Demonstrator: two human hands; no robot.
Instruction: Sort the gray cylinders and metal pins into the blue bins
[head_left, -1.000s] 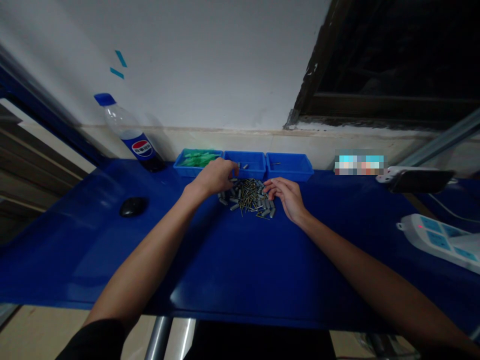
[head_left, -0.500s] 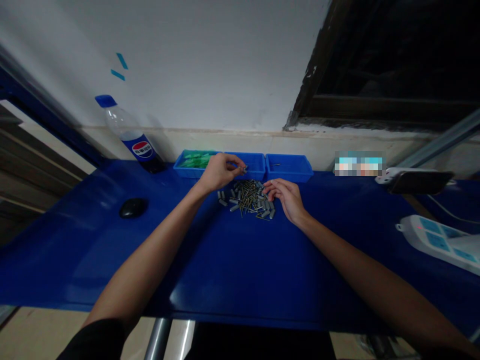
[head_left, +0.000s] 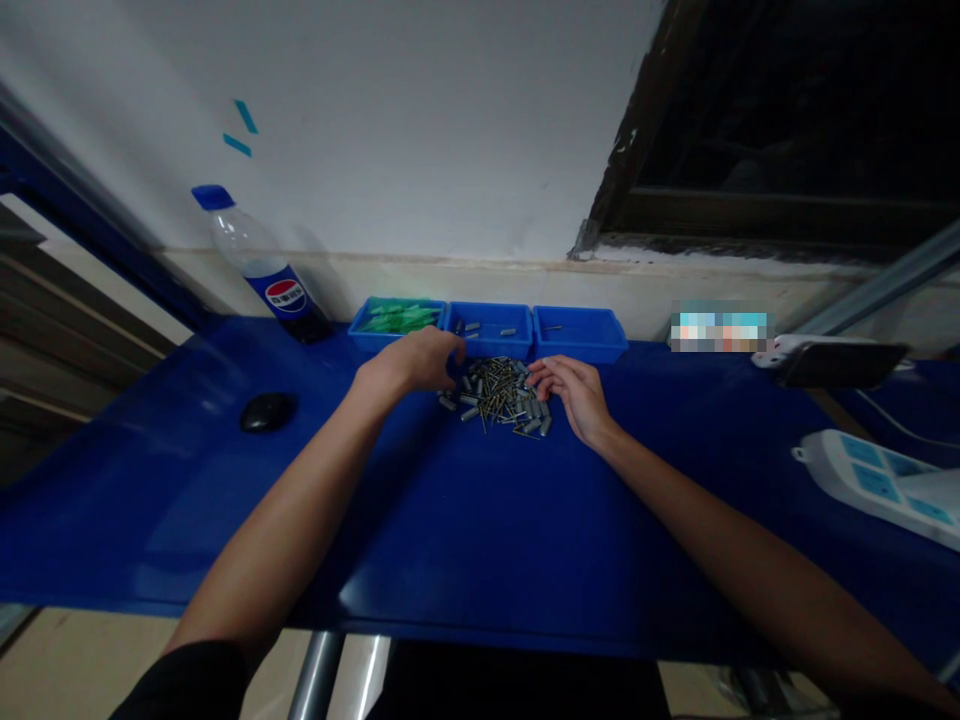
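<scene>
A pile of long thin screws [head_left: 499, 390] mixed with grey metal cylinders [head_left: 534, 410] lies on the blue table, in front of three small blue bins. Over the pile's left edge hovers my left hand [head_left: 420, 360], open, its thumb and fingers apart and nothing seen between them. My right hand [head_left: 574, 395] rests at the pile's right side, fingers loosely bent and slightly spread, the tips close to grey cylinders. Several grey cylinders lie in the middle bin [head_left: 491, 347]. Green pieces [head_left: 399, 317] fill the left bin, and one thin screw [head_left: 553, 327] sits in the right bin [head_left: 581, 350].
A cola bottle [head_left: 281, 290] stands at the back left by the wall, with a black mouse [head_left: 268, 412] in front of it. To the right are a phone [head_left: 844, 364] on a stand and a white power strip [head_left: 870, 480]. The table's front edge [head_left: 487, 640] runs near my body.
My left hand has let a grey cylinder go into the middle bin and moved left and down to the pile's edge. My right hand has hardly moved.
</scene>
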